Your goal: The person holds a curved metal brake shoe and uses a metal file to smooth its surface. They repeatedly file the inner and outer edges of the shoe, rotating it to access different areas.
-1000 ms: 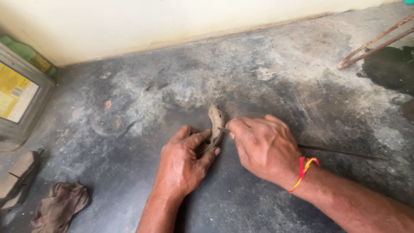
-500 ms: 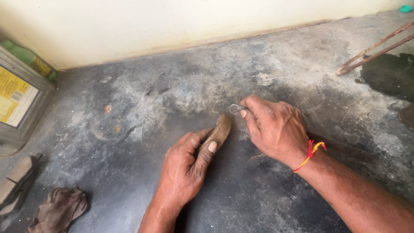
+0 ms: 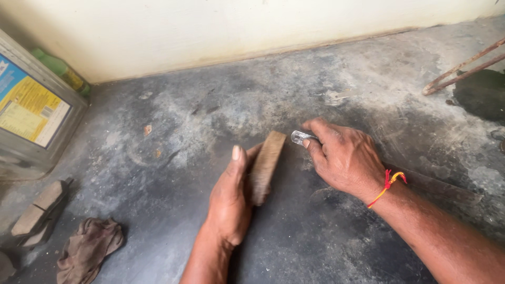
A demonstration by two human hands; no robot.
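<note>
Both hands clamp: left hand (image 3: 231, 197) on brake shoe (image 3: 265, 165), right hand (image 3: 344, 158) on blade (image 3: 301, 138), rag (image 3: 89, 250) apart.

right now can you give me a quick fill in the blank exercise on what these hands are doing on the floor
1. The left hand holds a curved brown brake shoe propped on the ____.
2. The right hand grips a thin ____ tool beside the shoe.
3. A red and yellow thread circles the ____ wrist.
4. A crumpled ____ lies at lower left.

Missing words: floor; metal; right; rag
</note>
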